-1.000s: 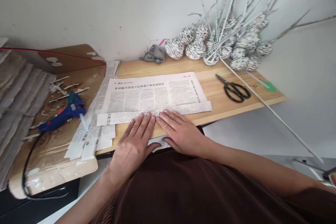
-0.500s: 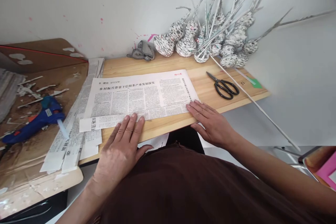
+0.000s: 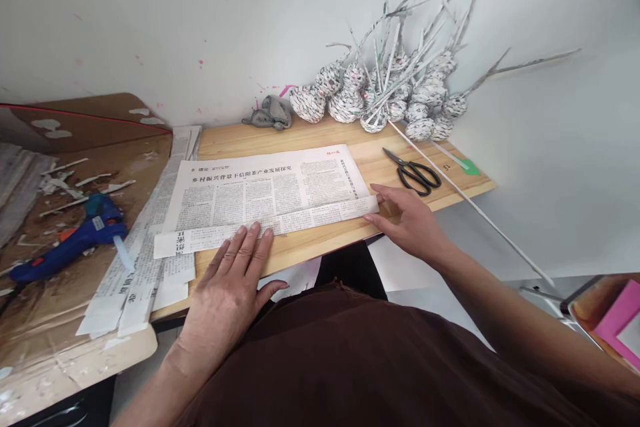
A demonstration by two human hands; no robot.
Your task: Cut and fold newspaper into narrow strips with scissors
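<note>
Newspaper (image 3: 240,190): near edge folded up.
Left hand (image 3: 227,287): flat against the fold (image 3: 320,215), slightly spread.
Right hand (image 3: 415,223): half-curled at its end, grip unclear.

From where I stand, the left hand (image 3: 225,290) lies palm down and flat, its four fingers (image 3: 247,248) stretched forward and slightly fanned, the thumb (image 3: 271,290) jutting off toward the other hand. The left wrist (image 3: 186,337) is nearly straight, and the left forearm (image 3: 155,380) slants up from below.

The right hand (image 3: 413,221) is well apart from it, turned inward with knuckles up. Its index finger (image 3: 389,193) reaches across above the right thumb (image 3: 384,225), a gap between their tips; the other fingers look curled underneath, though I can't see them properly. The right forearm (image 3: 500,307) comes in at a long diagonal, elbow out to the side.
</note>
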